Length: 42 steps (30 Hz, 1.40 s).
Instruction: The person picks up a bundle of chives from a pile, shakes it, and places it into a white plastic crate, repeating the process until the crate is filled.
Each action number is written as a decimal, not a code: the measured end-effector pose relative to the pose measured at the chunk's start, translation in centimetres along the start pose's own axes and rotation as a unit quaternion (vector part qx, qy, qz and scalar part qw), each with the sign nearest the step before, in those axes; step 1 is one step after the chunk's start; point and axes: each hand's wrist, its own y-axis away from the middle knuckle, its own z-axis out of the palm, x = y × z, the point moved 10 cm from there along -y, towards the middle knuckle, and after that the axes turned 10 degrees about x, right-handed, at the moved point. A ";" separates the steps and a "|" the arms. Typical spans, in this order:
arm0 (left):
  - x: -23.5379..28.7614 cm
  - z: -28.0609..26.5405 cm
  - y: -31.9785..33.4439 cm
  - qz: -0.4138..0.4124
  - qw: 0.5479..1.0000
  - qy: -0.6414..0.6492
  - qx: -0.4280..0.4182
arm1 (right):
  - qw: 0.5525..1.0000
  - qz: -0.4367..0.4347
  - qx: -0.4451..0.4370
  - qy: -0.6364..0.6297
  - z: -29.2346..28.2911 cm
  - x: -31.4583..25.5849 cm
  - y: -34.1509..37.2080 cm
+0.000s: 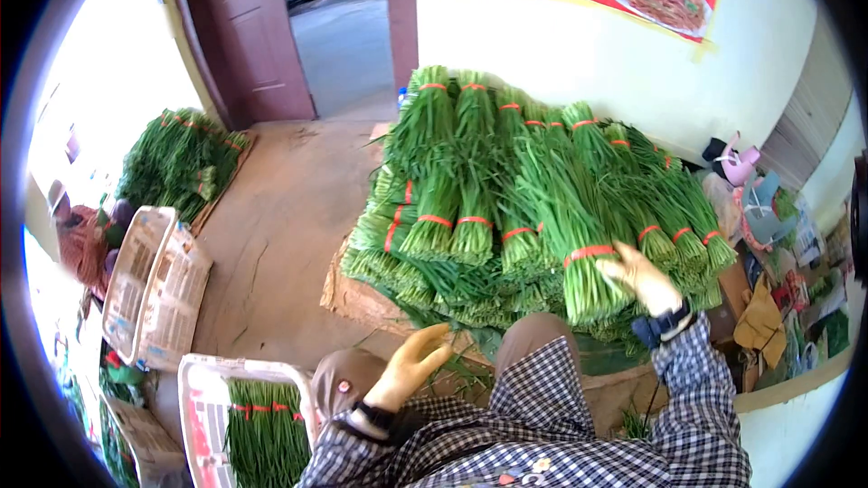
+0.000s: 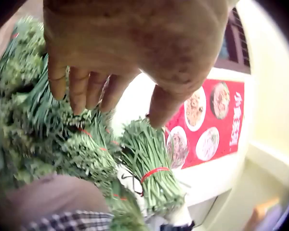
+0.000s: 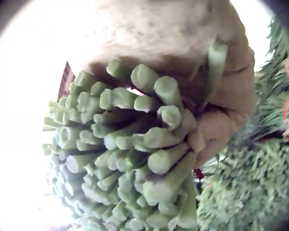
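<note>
In the head view my right hand (image 1: 640, 278) grips a green bundle (image 1: 565, 208) near its red band, at the cut-stem end. Close up in the right wrist view, curled fingers of the hand (image 3: 221, 96) hold the side of the pale stem ends (image 3: 135, 149). My left hand (image 1: 411, 366) is held over the left knee, fingers extended and holding nothing. The left wrist view shows that hand's palm (image 2: 135, 43) with relaxed fingers, and beyond it the banded bundle (image 2: 151, 163).
Banded bundles lie piled on cardboard (image 1: 348, 294). A crate (image 1: 298, 370) with bundles stands at lower left, near another crate (image 1: 176, 307). More bundles (image 1: 172, 167) lie by the door (image 1: 249, 36). Bags and cloths (image 1: 764, 325) sit at right; a person (image 1: 83, 248) is at far left.
</note>
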 end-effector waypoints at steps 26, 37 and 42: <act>-5.5 -7.5 2.7 0.055 0.764 0.640 0.068 | 0.952 -0.109 -0.277 -0.065 33.1 -15.4 8.6; -3.3 -8.5 2.9 0.128 0.834 0.513 0.159 | 0.948 -0.215 -0.157 0.177 26.9 -10.2 7.9; -2.5 -6.1 2.7 0.143 0.873 0.438 0.163 | 0.941 -0.317 -0.067 0.099 32.6 -15.3 9.3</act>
